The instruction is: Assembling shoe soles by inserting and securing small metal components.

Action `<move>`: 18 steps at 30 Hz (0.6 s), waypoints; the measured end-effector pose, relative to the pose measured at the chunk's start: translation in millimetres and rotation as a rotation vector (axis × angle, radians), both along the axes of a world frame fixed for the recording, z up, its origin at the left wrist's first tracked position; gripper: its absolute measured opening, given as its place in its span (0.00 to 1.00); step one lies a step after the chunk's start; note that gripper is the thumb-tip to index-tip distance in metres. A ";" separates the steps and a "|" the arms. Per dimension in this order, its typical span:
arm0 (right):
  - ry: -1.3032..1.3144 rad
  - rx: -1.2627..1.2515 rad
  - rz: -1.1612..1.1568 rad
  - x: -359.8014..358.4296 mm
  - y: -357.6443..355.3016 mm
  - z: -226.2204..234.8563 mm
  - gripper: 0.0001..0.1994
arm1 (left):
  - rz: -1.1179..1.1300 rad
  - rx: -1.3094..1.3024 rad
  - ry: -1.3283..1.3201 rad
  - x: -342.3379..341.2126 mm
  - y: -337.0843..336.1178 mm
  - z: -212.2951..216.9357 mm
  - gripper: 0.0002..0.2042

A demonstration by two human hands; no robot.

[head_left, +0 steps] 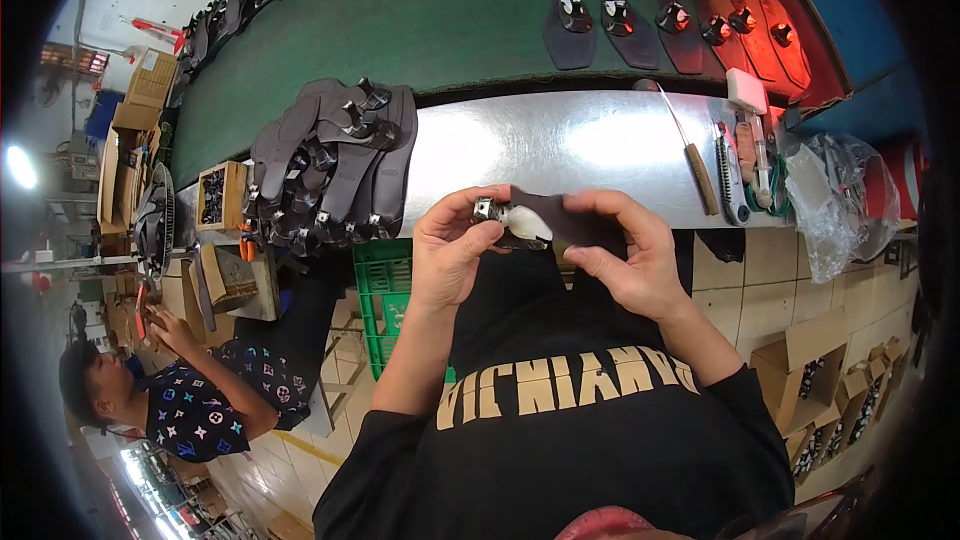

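Observation:
In front of my chest I hold a dark brown insole [545, 208] between both hands. My left hand [455, 245] grips one end, thumb and fingers pinching beside a shiny metallic strap piece [487, 209]. A smooth white oval patch [530, 224] shows next to that piece. My right hand [630, 250] has its thumb and fingers closed on the other end, slightly smeared by motion. Left of my hands, a heap of similar dark insoles [395, 175] with shiny fittings lies on the steel table edge [455, 135].
Beyond the steel edge runs a green belt [450, 20], with several dark insoles [570, 25] in a row under red light. A wooden-handled awl [700, 175], a cutter [735, 180] and a plastic bag [835, 200] lie right. A green crate [380, 310] stands below; a co-worker [200, 380] sits left.

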State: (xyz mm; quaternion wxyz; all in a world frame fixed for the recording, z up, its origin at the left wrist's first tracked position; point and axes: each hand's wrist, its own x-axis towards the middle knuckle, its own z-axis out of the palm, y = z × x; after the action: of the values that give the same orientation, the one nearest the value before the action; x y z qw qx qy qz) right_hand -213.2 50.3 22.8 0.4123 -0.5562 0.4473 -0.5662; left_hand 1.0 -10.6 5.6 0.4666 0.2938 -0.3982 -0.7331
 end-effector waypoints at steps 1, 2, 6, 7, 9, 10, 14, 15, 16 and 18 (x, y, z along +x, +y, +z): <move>-0.001 0.001 0.002 0.8 1.7 2.2 0.20 | 0.000 -0.024 0.018 0.7 0.5 -0.4 0.16; 0.068 -0.003 0.007 0.6 3.0 6.6 0.22 | 0.001 -0.024 0.017 1.0 1.2 0.4 0.16; 0.114 0.032 0.085 -1.8 4.4 2.1 0.26 | -0.008 -0.024 -0.009 -0.8 2.6 2.2 0.17; 0.114 0.033 0.085 -1.3 4.6 1.4 0.26 | -0.007 -0.024 -0.011 -1.0 3.2 2.3 0.17; 0.098 0.001 0.074 -0.3 4.3 0.6 0.24 | -0.024 -0.024 -0.015 -0.3 2.9 2.6 0.17; 0.097 0.002 0.073 -0.8 4.2 0.5 0.24 | -0.040 -0.025 -0.019 0.0 2.6 2.7 0.17; 0.140 -0.018 0.073 -1.9 2.8 0.0 0.24 | -0.043 -0.016 -0.031 0.4 2.2 1.1 0.17; 0.136 -0.015 0.078 -2.0 2.7 -0.2 0.23 | -0.035 -0.015 -0.024 -0.4 2.5 1.1 0.17; 0.136 -0.014 0.078 -1.9 2.7 -0.6 0.23 | -0.028 -0.015 -0.016 -0.8 2.7 1.1 0.17; 0.127 -0.005 0.079 -1.7 3.0 -1.5 0.23 | -0.032 -0.010 -0.021 -0.4 2.5 0.9 0.17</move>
State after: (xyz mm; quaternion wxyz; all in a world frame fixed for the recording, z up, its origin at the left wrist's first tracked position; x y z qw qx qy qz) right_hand -214.8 53.4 21.2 0.4039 -0.6092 0.4488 -0.5141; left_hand 0.6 -8.2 6.6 0.4522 0.2928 -0.4114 -0.7352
